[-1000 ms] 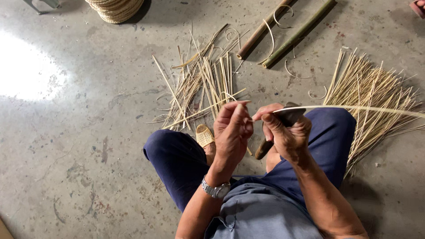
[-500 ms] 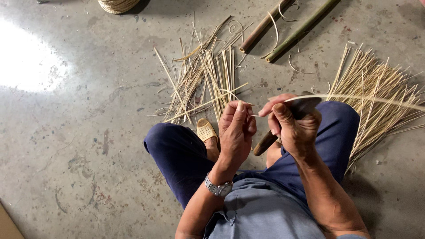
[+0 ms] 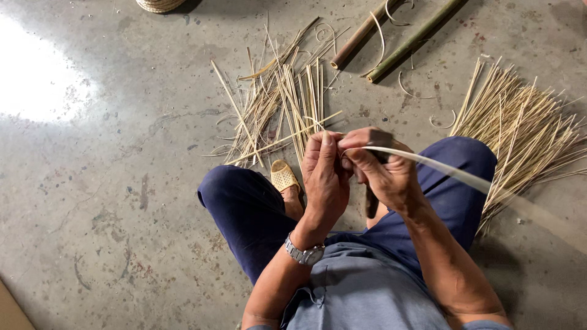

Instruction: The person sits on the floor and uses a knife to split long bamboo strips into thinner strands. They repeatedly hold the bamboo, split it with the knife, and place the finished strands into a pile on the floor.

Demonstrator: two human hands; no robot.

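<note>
Near the middle of the view, above a seated person's knees in dark blue trousers, two bare hands meet. Left hand (image 3: 325, 174), with a metal wristwatch (image 3: 304, 253) at its wrist, has its fingers curled shut on the near end of a pale bamboo strip (image 3: 440, 168). Right hand (image 3: 382, 171) is closed too, pinching the same strip and gripping a dark-handled knife (image 3: 371, 201) whose handle hangs below the palm; the blade is mostly hidden by the fingers. From the hands the strip runs out toward 4 o'clock, blurring as it nears the frame's edge.

On the grey concrete floor (image 3: 110, 183), at 12 o'clock from the hands, lies a loose scatter of thin bamboo splints (image 3: 281, 107). At 2 o'clock, a fanned heap of splints (image 3: 526, 131) lies beside the right knee. At 1 o'clock, two bamboo poles (image 3: 397, 33) lie side by side, one brownish, one green, with curled shavings near them. A woven sandal (image 3: 284, 177) shows between the knees. At the top edge, near 11 o'clock, sits part of a woven basket (image 3: 158, 5). No packages, labels or signs are in view.
</note>
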